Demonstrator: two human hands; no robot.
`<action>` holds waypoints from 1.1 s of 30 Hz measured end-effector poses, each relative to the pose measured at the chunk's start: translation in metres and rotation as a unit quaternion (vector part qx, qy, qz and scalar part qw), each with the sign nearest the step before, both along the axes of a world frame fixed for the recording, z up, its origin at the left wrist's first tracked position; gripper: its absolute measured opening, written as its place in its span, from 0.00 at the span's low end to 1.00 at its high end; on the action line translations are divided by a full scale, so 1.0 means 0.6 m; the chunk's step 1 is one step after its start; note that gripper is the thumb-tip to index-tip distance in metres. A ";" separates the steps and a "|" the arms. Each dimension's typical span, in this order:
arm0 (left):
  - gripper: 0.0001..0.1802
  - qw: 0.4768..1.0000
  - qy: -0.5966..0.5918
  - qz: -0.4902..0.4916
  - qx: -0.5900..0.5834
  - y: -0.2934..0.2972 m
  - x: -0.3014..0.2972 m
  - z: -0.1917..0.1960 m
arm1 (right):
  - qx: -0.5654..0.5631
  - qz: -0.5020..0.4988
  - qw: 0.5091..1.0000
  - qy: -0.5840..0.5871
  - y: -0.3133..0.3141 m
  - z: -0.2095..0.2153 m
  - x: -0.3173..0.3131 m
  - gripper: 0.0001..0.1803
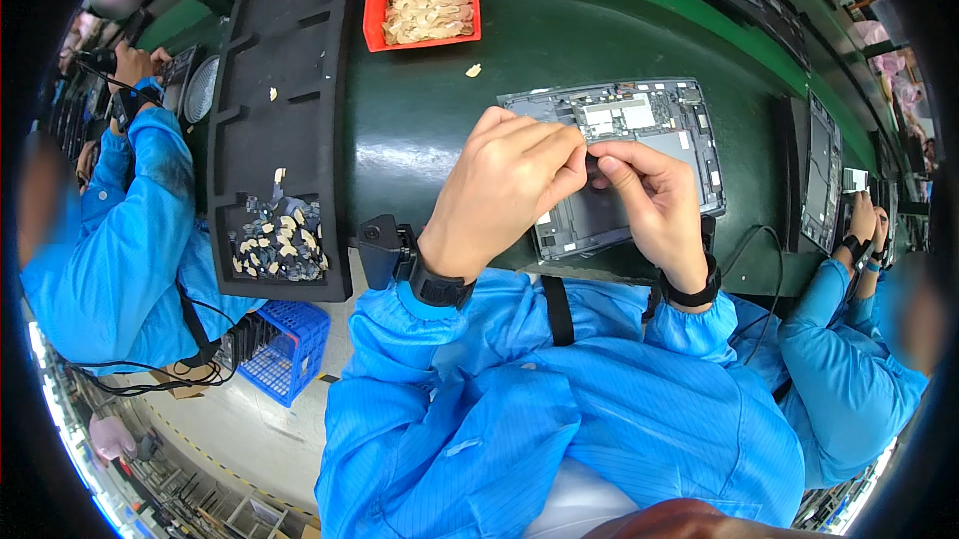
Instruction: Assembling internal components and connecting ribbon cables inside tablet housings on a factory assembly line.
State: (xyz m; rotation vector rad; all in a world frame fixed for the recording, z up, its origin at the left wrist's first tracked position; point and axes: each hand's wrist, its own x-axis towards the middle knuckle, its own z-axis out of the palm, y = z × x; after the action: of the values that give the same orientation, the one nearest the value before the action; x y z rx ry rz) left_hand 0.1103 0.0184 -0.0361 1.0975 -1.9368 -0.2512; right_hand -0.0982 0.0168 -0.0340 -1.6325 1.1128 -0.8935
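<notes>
An opened tablet-like device [569, 229] lies on the dark green bench in front of me, its grey frame facing up and a light circuit board [631, 113] along its far side. Over its middle, my left hand [504, 184] and my right hand [654, 201] meet fingertip to fingertip. Both are closed in a pinch. Whatever sits between the fingers is hidden or too small to name. The left hand's back covers the device's left part, and each wrist wears a black band.
A red bin [375, 0] of small beige pieces stands at the back, one loose piece [474, 70] in front of it. To the left lies a black foam tray [280, 129] with dark and beige scraps [280, 239]. Co-workers in blue sit on both sides; a blue crate [285, 354] is below left.
</notes>
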 end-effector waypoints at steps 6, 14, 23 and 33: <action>0.07 0.980 0.046 0.169 -0.089 -0.075 0.077 0.020 | -0.054 -0.114 0.991 -0.053 -0.027 -0.007 0.014 0.13; 0.13 0.947 0.261 0.084 0.170 -0.040 -0.009 0.019 | -0.368 -0.111 0.916 0.116 -0.056 -0.009 0.027 0.18; 0.07 0.960 0.256 -0.046 0.102 -0.005 -0.110 -0.001 | 0.107 -0.105 0.958 -0.244 0.000 -0.011 -0.046 0.19; 0.09 0.972 0.209 -0.078 0.068 0.003 -0.208 0.013 | 0.056 -0.175 0.901 -0.393 0.035 -0.003 -0.113 0.12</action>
State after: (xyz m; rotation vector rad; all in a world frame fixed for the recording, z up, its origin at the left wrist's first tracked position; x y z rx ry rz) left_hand -0.0143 0.0199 -0.0285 0.8925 -1.6427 -0.6573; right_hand -0.1661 0.0378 -0.0357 -0.8227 0.8474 -1.5150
